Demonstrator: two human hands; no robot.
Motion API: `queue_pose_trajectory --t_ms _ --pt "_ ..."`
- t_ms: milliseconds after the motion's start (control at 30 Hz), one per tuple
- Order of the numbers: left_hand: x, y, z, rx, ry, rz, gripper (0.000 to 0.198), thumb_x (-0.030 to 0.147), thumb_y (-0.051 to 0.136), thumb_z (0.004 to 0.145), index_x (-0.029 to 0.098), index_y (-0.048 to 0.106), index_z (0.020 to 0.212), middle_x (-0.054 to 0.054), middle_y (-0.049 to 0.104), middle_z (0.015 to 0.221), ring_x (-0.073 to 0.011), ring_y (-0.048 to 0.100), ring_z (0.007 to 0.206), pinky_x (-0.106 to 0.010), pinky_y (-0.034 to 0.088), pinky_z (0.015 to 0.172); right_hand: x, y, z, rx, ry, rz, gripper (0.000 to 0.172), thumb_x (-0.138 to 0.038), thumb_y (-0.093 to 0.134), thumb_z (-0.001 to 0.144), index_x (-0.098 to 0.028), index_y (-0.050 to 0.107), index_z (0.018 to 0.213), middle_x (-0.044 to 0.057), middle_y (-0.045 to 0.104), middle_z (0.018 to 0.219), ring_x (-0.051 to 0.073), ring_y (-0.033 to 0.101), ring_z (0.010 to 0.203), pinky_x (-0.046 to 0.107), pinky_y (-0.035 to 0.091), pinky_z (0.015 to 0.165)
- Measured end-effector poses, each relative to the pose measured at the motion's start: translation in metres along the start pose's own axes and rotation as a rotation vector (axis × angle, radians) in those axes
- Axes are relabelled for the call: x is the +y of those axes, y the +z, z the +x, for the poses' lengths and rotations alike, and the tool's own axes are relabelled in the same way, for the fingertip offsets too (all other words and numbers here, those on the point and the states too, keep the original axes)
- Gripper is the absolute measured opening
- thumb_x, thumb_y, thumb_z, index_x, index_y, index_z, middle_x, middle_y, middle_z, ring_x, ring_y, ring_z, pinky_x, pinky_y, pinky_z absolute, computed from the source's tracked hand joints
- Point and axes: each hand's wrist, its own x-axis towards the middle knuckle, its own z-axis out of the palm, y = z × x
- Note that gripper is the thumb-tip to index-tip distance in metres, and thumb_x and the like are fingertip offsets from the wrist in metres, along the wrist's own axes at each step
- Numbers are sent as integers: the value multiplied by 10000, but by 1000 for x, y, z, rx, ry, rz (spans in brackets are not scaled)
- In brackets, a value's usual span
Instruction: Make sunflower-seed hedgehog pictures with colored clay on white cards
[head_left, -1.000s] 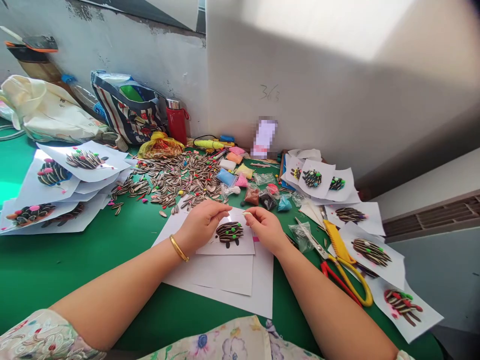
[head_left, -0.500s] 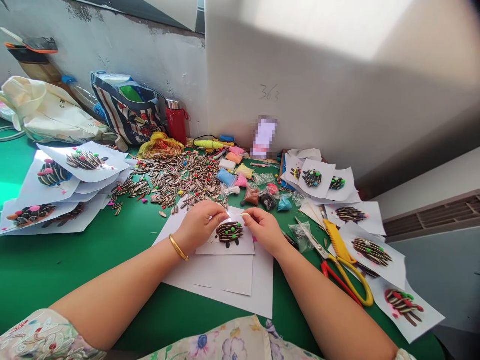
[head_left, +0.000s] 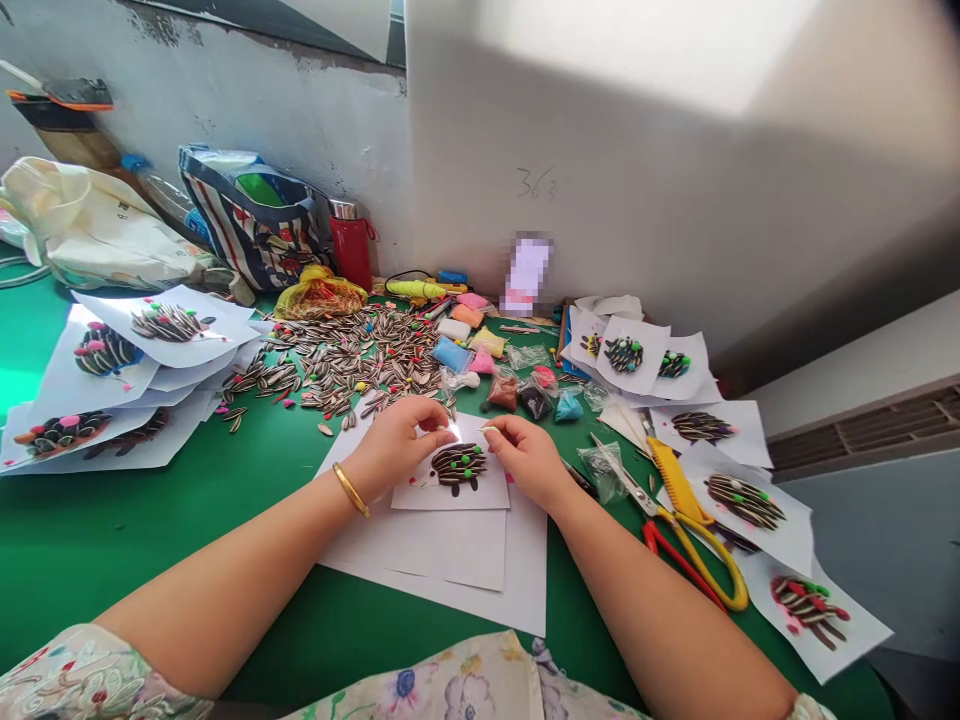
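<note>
A hedgehog picture (head_left: pixel 459 464) made of striped sunflower seeds, with green dots and dark feet, lies on a small white card (head_left: pixel 450 497) in front of me. Beneath that card are larger white sheets (head_left: pixel 517 580). At the card's upper left, my left hand (head_left: pixel 405 445) is closed in a pinch; whatever sits between its fingertips is too small to make out. My right hand (head_left: pixel 531 458), over the card's upper right corner, pinches a small pale piece that looks like modelling clay (head_left: pixel 491 430). A gap separates the two hands above the hedgehog.
Loose sunflower seeds (head_left: pixel 375 360) spread behind my left hand. Bags of coloured clay (head_left: pixel 452 354) lie beyond the card. Scissors (head_left: pixel 701 550) and a yellow cutter (head_left: pixel 675 485) are at right. Finished hedgehog cards (head_left: pixel 757 500) lie right, others (head_left: pixel 176 340) left. A red flask (head_left: pixel 351 250) stands behind.
My left hand has shifted slightly left, and more of the hedgehog's snout with a red dot shows. My right hand stays almost in place, still pinching the pale piece.
</note>
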Motion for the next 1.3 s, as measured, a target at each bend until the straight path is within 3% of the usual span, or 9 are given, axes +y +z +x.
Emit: queue_pose_trajectory --t_ms 167,333,467,600,700,833,1000,1133,1300 --pt "0 -1 1 -77 17 5 142 308 606 875 217 713 863 -20 711 854 -182 641 816 -300 498 727 -1 0 0 -12 -8 -11 257 -442 554 883 -209 663 897 17 630 768 161 530 659 270 409 578" --pt "1 -2 1 -112 13 61 202 331 591 893 212 718 791 -14 705 774 -179 631 737 -288 482 657 -1 0 0 -18 -1 -12 241 -430 550 887 -213 654 889 12 616 757 153 510 637 263 393 557" --pt "-1 2 -1 -93 30 47 144 277 601 877 219 724 923 -34 727 909 -195 653 859 -309 513 755 -1 0 0 -16 -3 -12 250 -430 546 887 -207 658 899 15 618 762 160 530 664 262 406 570" --pt "0 3 -1 -135 -9 51 216 301 539 911 212 720 987 -53 732 990 -208 653 927 -337 512 818 0 0 1 -14 -8 -30 259 -433 545 884 -201 661 891 13 619 750 155 529 653 254 405 561" --pt "3 0 0 -175 -34 65 220 311 528 922 216 724 945 -45 729 962 -206 643 923 -336 495 825 0 0 0 -15 -7 -33 268 -440 542 883 -200 662 887 11 624 744 150 520 628 248 400 544" --pt "4 0 0 -140 -13 67 134 313 630 861 211 712 832 -31 698 846 -194 623 852 -318 482 778 -1 0 0 -10 -1 -26 278 -446 546 879 -201 673 914 17 650 775 157 541 645 252 413 553" --pt "0 4 -2 -116 8 38 169 266 569 892 215 723 940 -53 703 970 -204 620 956 -343 483 863 -1 1 1 22 -19 -42 265 -418 548 881 -202 679 958 25 677 853 167 585 732 267 445 633" --pt "2 4 -3 -107 -65 32 161 298 602 868 205 703 952 -43 706 938 -202 628 901 -335 493 820 3 3 1 44 -54 -79 257 -387 541 888 -211 652 1038 22 683 902 167 598 758 278 464 679" --pt "5 1 -1 -166 -65 56 220 329 516 923 219 706 910 -23 727 942 -200 645 901 -324 485 820 2 -1 1 86 -93 -284 230 -343 530 905 -228 619 1084 10 682 863 172 604 738 284 453 670"
